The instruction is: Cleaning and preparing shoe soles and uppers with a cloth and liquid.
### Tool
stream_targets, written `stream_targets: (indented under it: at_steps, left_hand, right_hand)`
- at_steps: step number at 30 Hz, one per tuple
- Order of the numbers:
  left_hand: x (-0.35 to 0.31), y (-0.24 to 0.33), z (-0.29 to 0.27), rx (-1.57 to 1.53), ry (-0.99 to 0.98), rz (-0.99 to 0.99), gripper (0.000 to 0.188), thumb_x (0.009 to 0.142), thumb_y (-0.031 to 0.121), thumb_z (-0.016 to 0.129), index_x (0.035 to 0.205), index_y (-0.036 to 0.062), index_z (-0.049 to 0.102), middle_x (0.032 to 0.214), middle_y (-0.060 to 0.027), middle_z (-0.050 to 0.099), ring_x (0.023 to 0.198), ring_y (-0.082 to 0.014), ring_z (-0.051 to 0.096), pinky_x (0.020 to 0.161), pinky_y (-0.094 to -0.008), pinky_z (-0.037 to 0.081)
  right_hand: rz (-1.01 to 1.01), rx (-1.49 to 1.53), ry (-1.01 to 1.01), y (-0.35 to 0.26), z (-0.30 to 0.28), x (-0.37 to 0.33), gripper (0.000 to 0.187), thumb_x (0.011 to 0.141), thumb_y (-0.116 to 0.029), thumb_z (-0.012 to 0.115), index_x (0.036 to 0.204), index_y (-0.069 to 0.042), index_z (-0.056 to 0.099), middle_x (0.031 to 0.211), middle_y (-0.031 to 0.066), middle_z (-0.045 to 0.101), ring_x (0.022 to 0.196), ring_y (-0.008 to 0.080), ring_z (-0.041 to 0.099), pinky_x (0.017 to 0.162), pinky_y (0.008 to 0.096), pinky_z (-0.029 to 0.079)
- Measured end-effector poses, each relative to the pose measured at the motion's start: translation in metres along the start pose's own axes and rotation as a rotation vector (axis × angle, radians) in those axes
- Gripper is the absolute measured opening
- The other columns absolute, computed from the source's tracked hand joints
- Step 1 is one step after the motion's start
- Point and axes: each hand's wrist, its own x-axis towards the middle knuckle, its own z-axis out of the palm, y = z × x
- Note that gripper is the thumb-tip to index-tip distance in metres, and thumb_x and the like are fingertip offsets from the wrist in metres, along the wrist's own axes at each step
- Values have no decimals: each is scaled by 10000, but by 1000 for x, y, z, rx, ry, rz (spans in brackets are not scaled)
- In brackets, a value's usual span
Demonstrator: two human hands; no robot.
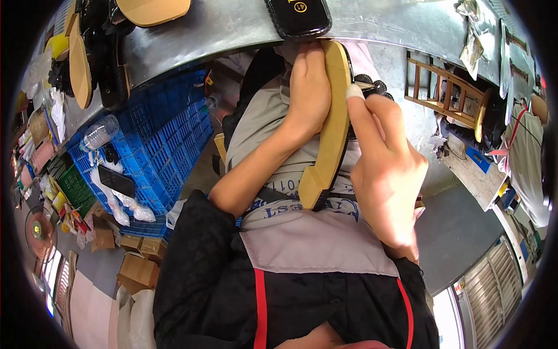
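Observation:
A sandal with a tan sole [332,131] and a low heel block lies sole-up, lengthwise over my apron-covered lap. My left hand [309,87] is closed round its front part from the left, thumb side hidden. At the sole's right edge my right hand [386,154] is closed in a pinch; a white cover sits on one fingertip, pressed against the edge. Something thin and pale shows by those fingertips, too small to name. Black beaded or lacy straps [379,87] stick out just beyond them.
The metal table [226,35] ahead carries a black shoe sole [299,17] at its edge, with tan-soled shoes [80,64] at the left. Blue crates [157,139] stand left, a phone [116,181] on top. A wooden rack [447,93] stands right. Cardboard boxes [138,273] lie lower left.

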Motion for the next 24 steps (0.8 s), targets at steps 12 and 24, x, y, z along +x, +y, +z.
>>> stream_targets:
  at_steps: [12, 24]
  left_hand:
    - [-6, 10, 1, 280, -3, 224, 345, 1061, 260, 342, 1125, -10, 547, 998, -115, 573, 898, -204, 511, 852, -327, 431]
    - [-4, 14, 2, 6, 6, 0, 360, 1060, 285, 347, 1093, -16, 542, 968, -120, 566, 851, -207, 503, 810, -345, 433]
  right_hand:
    - [-112, -114, 6, 4, 9, -14, 551, 687, 84, 630, 1225, -35, 654, 1125, 53, 585, 688, 197, 620, 595, 314, 531]
    - [-152, -61, 120, 13, 22, -36, 512, 678, 36, 688, 1189, 12, 673, 1065, 37, 573, 643, 120, 578, 560, 259, 498]
